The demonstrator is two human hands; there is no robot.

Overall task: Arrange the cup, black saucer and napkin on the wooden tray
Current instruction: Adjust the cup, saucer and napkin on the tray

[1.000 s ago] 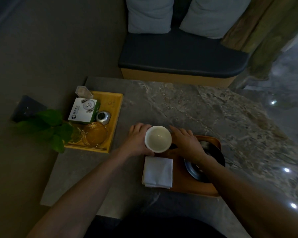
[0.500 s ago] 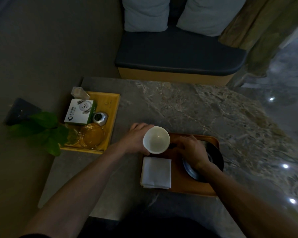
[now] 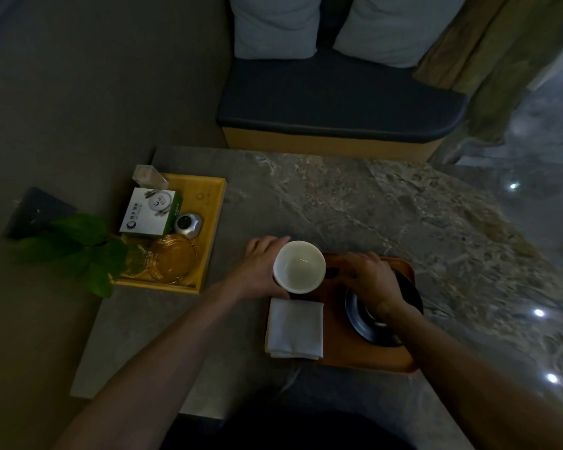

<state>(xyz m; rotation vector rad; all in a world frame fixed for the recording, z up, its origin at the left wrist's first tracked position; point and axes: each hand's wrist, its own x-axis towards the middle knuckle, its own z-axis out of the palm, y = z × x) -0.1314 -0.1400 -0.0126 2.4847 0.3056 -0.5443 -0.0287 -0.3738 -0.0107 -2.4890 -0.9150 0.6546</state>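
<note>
At the far left corner of the wooden tray (image 3: 368, 358) sits the white cup (image 3: 299, 266), mouth up and empty, with the left hand (image 3: 260, 271) wrapped round its left side, fingers curled against the wall and the thumb at its near edge. Whether the cup rests on the tray or hangs just above it cannot be told. Directly to the cup's right, on the same tray, lies the black saucer (image 3: 371, 326), and the right hand (image 3: 368, 279) is laid over its far part, fingers bent down toward something small and dark at the tray's back rim; what they pinch, if anything, is too dim to say. So the saucer lies to the right of the cup and slightly nearer the person, a short sideways carry for the left hand, with the right hand over the landing spot. Just nearer than the cup, the folded napkin (image 3: 294, 329) lies flat on the tray's left end, touching neither hand. Beyond, on the stone table (image 3: 371, 206), stands a yellow tray (image 3: 213, 222) of small items.
</note>
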